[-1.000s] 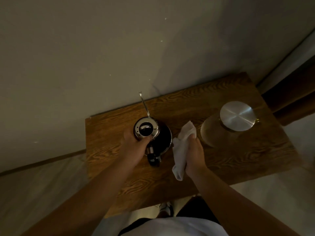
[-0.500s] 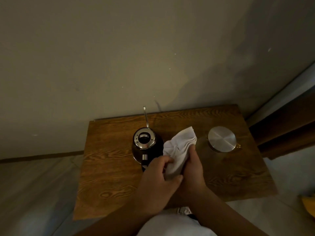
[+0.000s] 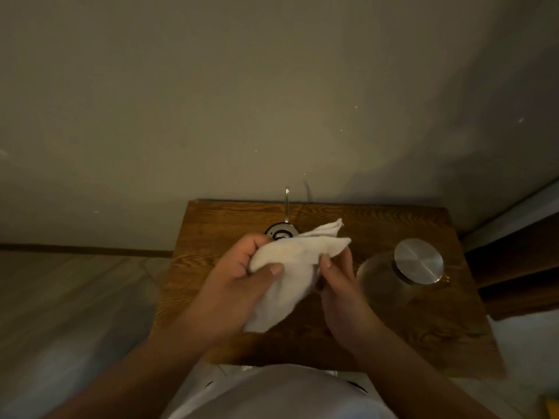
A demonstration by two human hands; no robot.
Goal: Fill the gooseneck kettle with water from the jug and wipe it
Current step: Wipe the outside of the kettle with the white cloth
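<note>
Gripping the white cloth [image 3: 290, 267] with both left hand [image 3: 239, 285] and right hand [image 3: 338, 285] above the table [image 3: 217, 225] — kettle [image 3: 281, 232] sitting behind, near the back edge; jug [image 3: 390, 279] standing right.

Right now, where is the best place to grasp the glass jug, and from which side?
Probably by its neck just under the steel lid, coming from above on the right: the glass jug stands upright, its belly looks wide, and both hands are busy left of it.
</note>
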